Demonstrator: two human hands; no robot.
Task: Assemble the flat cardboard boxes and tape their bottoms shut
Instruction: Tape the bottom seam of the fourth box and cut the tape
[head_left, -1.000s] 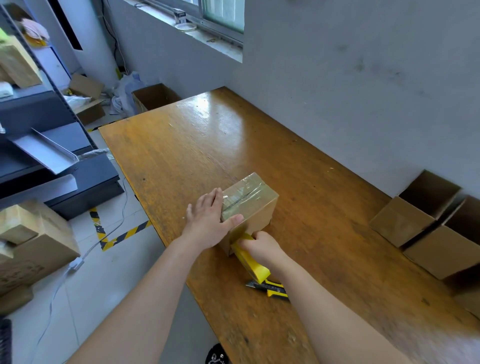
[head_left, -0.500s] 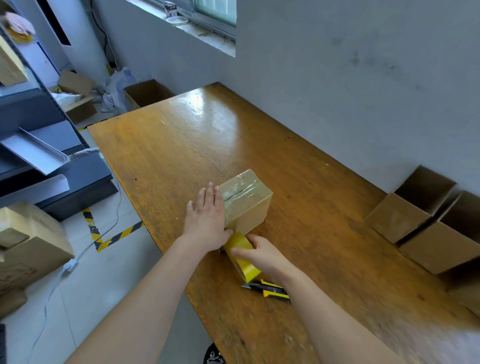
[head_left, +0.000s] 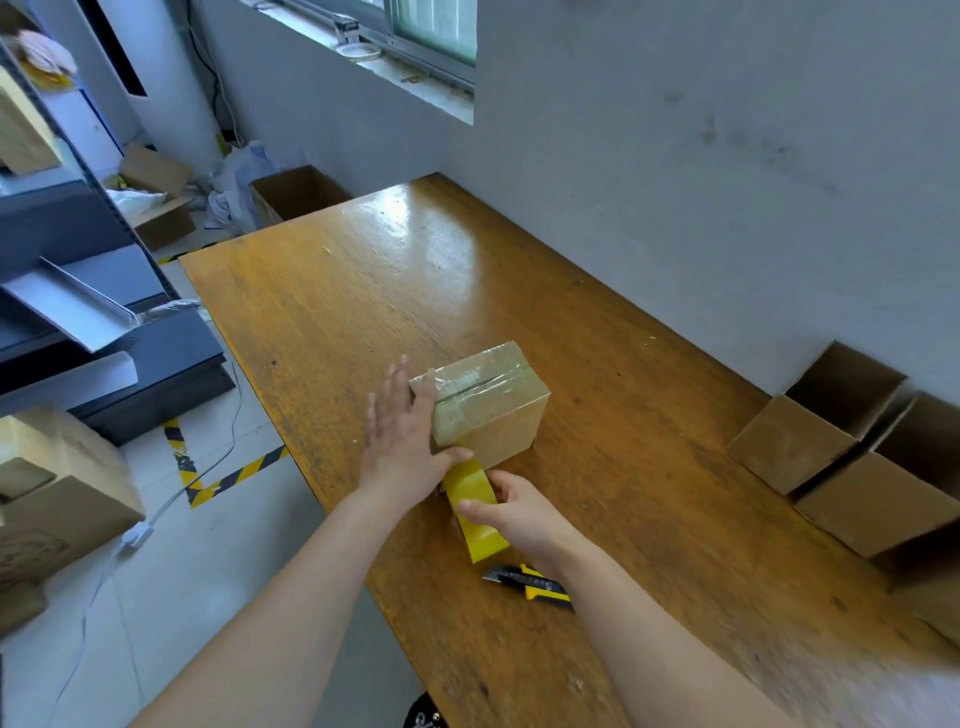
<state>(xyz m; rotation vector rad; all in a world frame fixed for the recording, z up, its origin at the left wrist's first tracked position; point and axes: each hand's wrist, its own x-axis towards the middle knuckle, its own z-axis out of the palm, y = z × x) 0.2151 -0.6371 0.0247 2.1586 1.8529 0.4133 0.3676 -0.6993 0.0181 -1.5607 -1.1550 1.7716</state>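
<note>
Small brown cardboard box (head_left: 488, 410) — taped seam up — sits on the table's near-left part, yellow tape roll (head_left: 475, 512) at its near side.

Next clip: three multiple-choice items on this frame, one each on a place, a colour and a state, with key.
1. Where does the utility knife lie?
A. On the floor
B. On the table, by the right forearm
C. On the windowsill
2. What colour is the tape roll?
A. Yellow
B. Blue
C. White
3. How is the left hand?
A. Gripping the knife
B. Clenched in the air
C. Flat, fingers straight, against the box side
Key: B, it lies on the wood; A, the roll in the right hand is yellow; C, it lies flat along the box.
</note>
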